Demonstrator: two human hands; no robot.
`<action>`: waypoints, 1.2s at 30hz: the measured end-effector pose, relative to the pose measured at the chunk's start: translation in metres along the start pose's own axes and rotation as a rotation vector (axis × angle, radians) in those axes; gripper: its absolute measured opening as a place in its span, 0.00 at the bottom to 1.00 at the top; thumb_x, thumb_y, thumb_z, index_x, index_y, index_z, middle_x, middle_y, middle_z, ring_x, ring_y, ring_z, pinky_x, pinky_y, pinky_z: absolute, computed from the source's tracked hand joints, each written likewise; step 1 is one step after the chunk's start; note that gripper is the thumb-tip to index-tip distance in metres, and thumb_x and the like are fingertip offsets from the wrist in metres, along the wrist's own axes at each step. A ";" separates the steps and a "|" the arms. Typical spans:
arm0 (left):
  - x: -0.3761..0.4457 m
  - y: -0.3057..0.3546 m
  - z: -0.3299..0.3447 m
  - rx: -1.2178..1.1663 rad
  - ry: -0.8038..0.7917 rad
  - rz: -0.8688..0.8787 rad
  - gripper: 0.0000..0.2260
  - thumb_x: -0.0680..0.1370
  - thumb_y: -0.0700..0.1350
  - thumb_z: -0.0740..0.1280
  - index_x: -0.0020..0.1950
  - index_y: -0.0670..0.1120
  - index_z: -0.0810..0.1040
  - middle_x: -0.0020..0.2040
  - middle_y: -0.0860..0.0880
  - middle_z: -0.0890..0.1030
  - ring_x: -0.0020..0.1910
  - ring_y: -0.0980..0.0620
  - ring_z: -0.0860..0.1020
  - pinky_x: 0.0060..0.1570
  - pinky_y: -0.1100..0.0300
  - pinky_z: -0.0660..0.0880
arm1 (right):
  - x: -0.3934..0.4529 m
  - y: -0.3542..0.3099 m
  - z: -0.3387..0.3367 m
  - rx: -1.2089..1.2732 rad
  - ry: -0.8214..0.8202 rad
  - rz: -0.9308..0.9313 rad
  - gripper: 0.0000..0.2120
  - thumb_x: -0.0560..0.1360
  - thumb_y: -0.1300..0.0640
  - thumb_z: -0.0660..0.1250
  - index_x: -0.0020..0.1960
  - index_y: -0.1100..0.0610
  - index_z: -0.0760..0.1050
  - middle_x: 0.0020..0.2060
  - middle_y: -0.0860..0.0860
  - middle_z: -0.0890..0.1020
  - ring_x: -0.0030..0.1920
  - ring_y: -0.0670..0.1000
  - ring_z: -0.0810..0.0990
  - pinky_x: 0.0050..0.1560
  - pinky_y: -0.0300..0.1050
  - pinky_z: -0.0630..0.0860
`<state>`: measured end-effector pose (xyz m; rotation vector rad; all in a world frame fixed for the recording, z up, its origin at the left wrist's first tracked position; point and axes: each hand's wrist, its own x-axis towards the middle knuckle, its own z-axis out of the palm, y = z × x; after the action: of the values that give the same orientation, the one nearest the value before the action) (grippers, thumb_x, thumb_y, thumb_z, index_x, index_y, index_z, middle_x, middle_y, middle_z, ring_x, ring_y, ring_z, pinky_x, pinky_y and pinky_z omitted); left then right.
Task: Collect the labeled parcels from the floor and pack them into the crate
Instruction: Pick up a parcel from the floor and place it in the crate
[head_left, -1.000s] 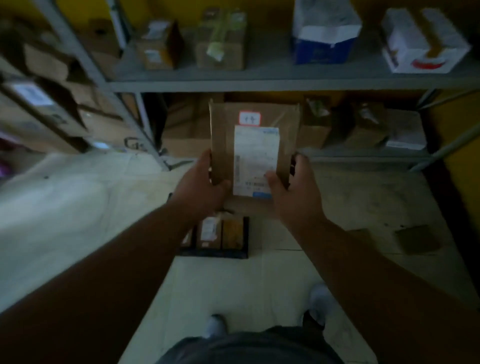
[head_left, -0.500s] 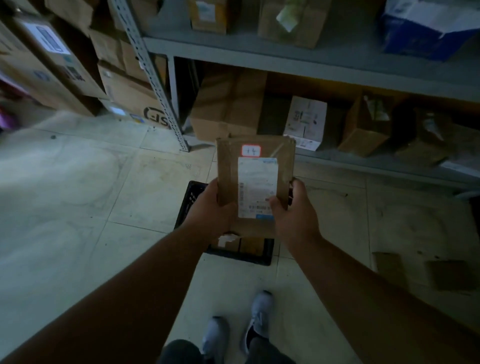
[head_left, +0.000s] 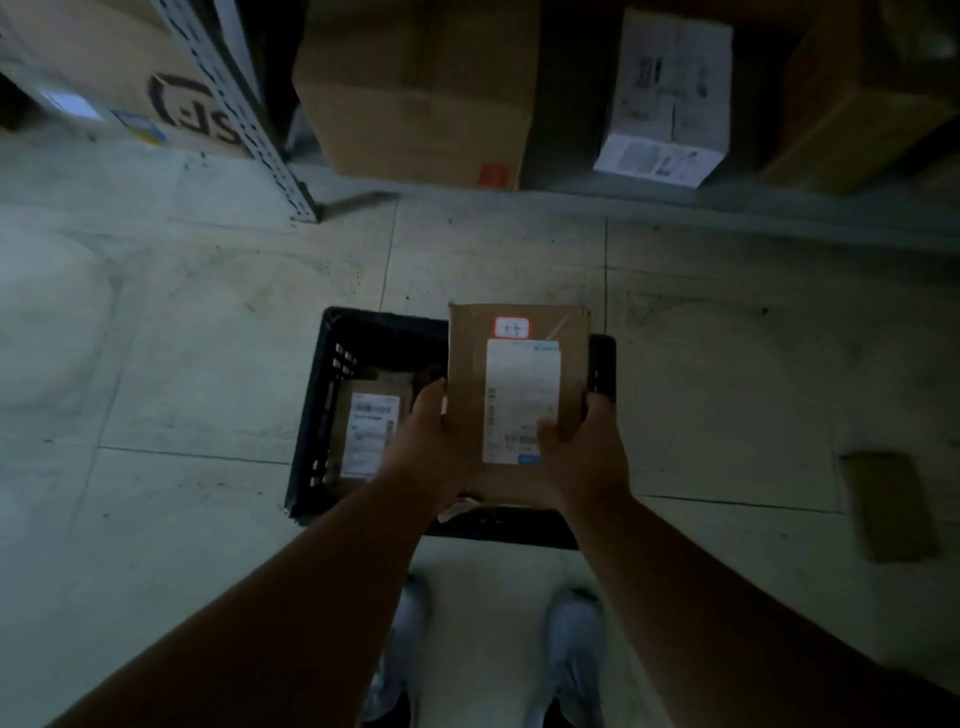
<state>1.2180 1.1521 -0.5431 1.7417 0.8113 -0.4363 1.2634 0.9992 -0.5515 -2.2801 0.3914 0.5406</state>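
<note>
The light is dim, so the print on every label is unreadable, and the big carton (head_left: 88, 67) at far left is cut off by the frame, showing only part of a black logo beside the slanted shelf post (head_left: 244, 119). Compared with half a second ago, the view has tipped further down: the upper shelf has gone from sight and the black crate (head_left: 317, 415) now lies almost fully open to view instead of mostly hidden behind the arms. Inside its left half lies a brown parcel (head_left: 371, 436) with a white label; its right half is hidden. The left hand (head_left: 431, 452) grips the left edge of a flat brown parcel (head_left: 467, 374), thumb on the front; the right hand (head_left: 587, 457) holds the right edge the same way, thumb across the white label. This parcel hangs above the crate's right half. On the floor at far right lies a blurred flat brown packet (head_left: 888, 504).
</note>
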 end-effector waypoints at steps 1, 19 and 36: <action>0.009 -0.014 0.007 -0.003 -0.017 -0.018 0.20 0.79 0.50 0.65 0.69 0.60 0.66 0.56 0.50 0.80 0.53 0.47 0.81 0.48 0.45 0.81 | 0.006 0.014 0.011 -0.016 -0.012 0.030 0.26 0.77 0.54 0.68 0.71 0.56 0.62 0.64 0.55 0.76 0.60 0.58 0.80 0.37 0.32 0.74; 0.065 -0.095 0.025 0.121 0.103 -0.007 0.22 0.77 0.46 0.66 0.52 0.75 0.64 0.49 0.58 0.80 0.44 0.60 0.82 0.36 0.61 0.81 | 0.031 0.063 0.109 -0.070 0.077 -0.022 0.26 0.73 0.46 0.71 0.64 0.54 0.63 0.60 0.55 0.77 0.56 0.56 0.80 0.45 0.45 0.81; 0.059 -0.107 0.001 0.557 -0.090 -0.076 0.27 0.78 0.45 0.64 0.75 0.51 0.59 0.70 0.43 0.70 0.65 0.43 0.74 0.57 0.53 0.76 | 0.014 0.050 0.097 -0.229 -0.326 -0.026 0.23 0.76 0.51 0.70 0.66 0.55 0.67 0.63 0.54 0.78 0.63 0.55 0.78 0.54 0.44 0.80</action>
<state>1.1832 1.1851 -0.6560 2.1848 0.7339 -0.8474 1.2283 1.0348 -0.6495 -2.3526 0.1436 0.9686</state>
